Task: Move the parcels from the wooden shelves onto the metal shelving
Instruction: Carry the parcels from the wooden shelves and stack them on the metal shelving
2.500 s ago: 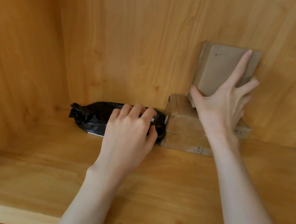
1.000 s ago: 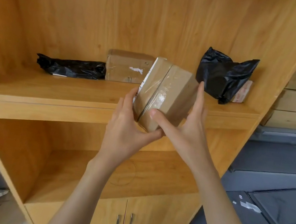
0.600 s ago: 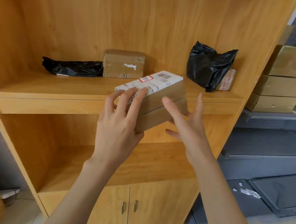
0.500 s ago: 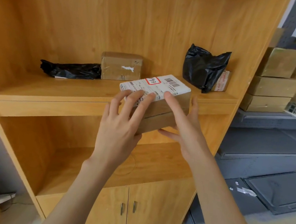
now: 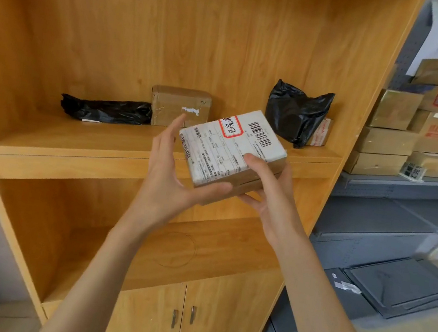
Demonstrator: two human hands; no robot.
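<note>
Cardboard box (image 5: pixel 231 150), label up, now sits higher and more level than half a second ago; the left hand (image 5: pixel 171 175) has slid from its top to cup the near corner, while the right hand (image 5: pixel 267 193) grasps the right edge. Behind, on the wooden shelf (image 5: pixel 79 142), lie a long black bag (image 5: pixel 107 110), a brown box (image 5: pixel 179 107) and a crumpled black bag (image 5: pixel 295 113). Stacked cartons (image 5: pixel 404 136) fill the metal shelving (image 5: pixel 396 186) at right.

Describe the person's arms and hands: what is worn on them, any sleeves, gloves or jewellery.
Both forearms are bare, with no sleeves in view. The left hand and right hand wear no gloves. No rings, watch or bracelet show. Fingernails look short and unpainted.
</note>
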